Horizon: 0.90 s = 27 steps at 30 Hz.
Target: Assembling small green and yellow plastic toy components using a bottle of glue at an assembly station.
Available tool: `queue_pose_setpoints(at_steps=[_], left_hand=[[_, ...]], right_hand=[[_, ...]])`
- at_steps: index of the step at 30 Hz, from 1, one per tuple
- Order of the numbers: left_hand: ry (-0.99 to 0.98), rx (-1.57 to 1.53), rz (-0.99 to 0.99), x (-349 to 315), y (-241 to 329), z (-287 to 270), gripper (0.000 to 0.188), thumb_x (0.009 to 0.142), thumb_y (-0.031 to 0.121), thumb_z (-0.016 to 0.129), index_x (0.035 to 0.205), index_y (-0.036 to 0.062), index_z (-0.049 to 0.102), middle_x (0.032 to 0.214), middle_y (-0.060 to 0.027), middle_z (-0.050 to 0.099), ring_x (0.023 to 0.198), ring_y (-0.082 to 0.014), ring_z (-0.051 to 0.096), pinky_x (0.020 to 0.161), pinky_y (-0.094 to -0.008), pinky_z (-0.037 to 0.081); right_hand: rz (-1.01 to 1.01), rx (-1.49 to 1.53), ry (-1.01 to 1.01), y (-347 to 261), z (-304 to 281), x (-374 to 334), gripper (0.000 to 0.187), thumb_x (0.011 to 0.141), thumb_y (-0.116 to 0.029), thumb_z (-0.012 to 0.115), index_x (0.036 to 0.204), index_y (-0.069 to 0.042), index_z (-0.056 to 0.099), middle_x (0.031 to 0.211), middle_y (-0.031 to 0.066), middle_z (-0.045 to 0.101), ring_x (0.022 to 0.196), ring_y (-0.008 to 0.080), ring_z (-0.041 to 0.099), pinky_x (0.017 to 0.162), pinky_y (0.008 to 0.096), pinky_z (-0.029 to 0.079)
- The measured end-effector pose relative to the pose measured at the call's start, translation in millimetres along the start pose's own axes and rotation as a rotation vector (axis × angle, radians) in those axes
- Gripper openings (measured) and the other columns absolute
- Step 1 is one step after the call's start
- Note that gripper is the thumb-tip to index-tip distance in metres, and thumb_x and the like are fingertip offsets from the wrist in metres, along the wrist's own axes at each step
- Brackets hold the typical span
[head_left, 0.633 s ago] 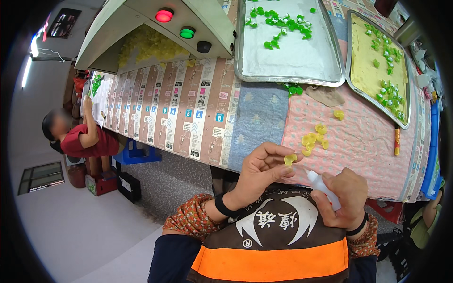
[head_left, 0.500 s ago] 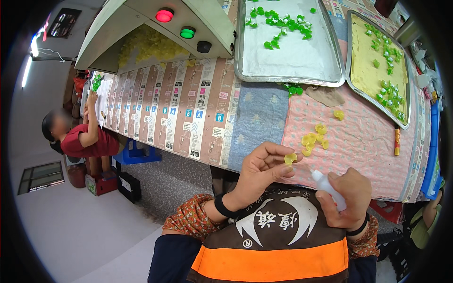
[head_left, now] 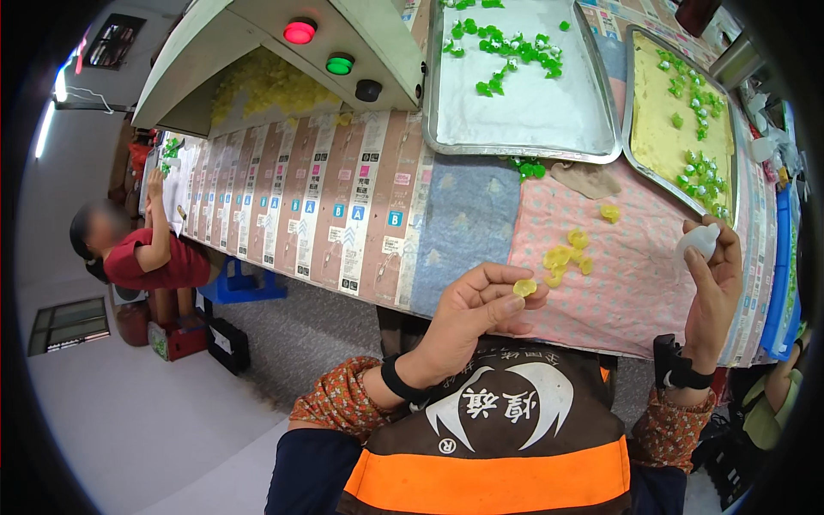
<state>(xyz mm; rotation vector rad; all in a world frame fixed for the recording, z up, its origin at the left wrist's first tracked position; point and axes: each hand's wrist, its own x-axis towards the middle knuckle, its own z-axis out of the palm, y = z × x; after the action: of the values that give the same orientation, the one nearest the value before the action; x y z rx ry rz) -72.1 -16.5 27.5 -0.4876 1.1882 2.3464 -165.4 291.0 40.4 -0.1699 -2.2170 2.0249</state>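
Between the thumb and fingertips of my left hand (head_left: 463,322) is a small yellow cup-shaped plastic piece (head_left: 524,287). My right hand (head_left: 719,279) grips a small white squeeze bottle (head_left: 697,244) at the right, near the lower corner of a tray. Several similar yellow pieces (head_left: 558,256) lie loose on the pink cloth (head_left: 618,292), just beyond my left fingers. A single yellow piece (head_left: 609,213) rests farther away, close to a crumpled beige rag (head_left: 586,180).
Two metal trays, one white-lined (head_left: 515,129) and one yellow-lined (head_left: 652,154), carry small green pieces with white parts. A machine with lit buttons (head_left: 300,31) and yellow pieces inside stands at back left. Another person (head_left: 150,253) sits far left. A blue bin (head_left: 783,275) is at right.
My right hand has moved right and away from me with the bottle, now apart from my left hand and covering the spot where an orange stick lay. My left hand keeps the yellow piece.
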Motion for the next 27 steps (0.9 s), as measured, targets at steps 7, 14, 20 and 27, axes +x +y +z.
queue_pose_setpoints(at_steps=[7, 14, 20, 27], left_hand=[[-0.011, 0.019, -0.006, 0.5, 3.3, -3.1, 0.028, 0.099, 0.006, 0.055, 0.127, 0.0031, 0.053, 0.128, -0.0168, 0.063, 0.123, -0.0247, 0.06, 0.091, -0.0343, 0.058], [-0.024, -0.008, 0.089, -2.2, 12.4, -12.9, 0.028, 0.099, 0.006, 0.057, 0.126, 0.001, 0.053, 0.125, -0.0177, 0.064, 0.121, -0.0244, 0.062, 0.091, -0.0324, 0.059], [-0.052, 0.004, 0.166, -2.5, 21.7, -16.8, 0.029, 0.098, 0.007, 0.059, 0.126, 0.0017, 0.053, 0.125, -0.0157, 0.065, 0.12, -0.024, 0.062, 0.09, -0.0327, 0.059], [-0.045, 0.021, 0.259, -9.9, 31.0, -23.6, 0.031, 0.097, 0.007, 0.061, 0.126, 0.002, 0.054, 0.125, -0.0155, 0.064, 0.121, -0.0246, 0.062, 0.09, -0.0342, 0.058]], right_hand=[[0.136, -0.142, -0.138, 22.8, -23.1, 11.9, 0.047, 0.089, -0.004, 0.064, 0.133, -0.004, 0.047, 0.127, 0.0095, 0.059, 0.112, 0.0181, 0.058, 0.101, 0.0354, 0.043], [-0.584, -0.599, 0.3, -50.1, -11.0, 4.4, 0.032, 0.093, -0.006, 0.063, 0.123, -0.001, 0.055, 0.122, 0.0087, 0.057, 0.114, 0.0189, 0.054, 0.098, 0.0353, 0.042], [-0.616, -0.514, -0.296, -93.0, 131.5, 52.6, 0.011, 0.085, 0.0, 0.064, 0.096, 0.001, 0.063, 0.09, 0.0102, 0.064, 0.082, 0.0217, 0.063, 0.075, 0.0313, 0.049], [-0.608, -0.801, -0.536, -13.5, 237.4, 138.8, 0.013, 0.077, -0.006, 0.067, 0.088, -0.002, 0.06, 0.083, 0.0166, 0.065, 0.081, 0.0362, 0.064, 0.072, 0.0453, 0.049]])
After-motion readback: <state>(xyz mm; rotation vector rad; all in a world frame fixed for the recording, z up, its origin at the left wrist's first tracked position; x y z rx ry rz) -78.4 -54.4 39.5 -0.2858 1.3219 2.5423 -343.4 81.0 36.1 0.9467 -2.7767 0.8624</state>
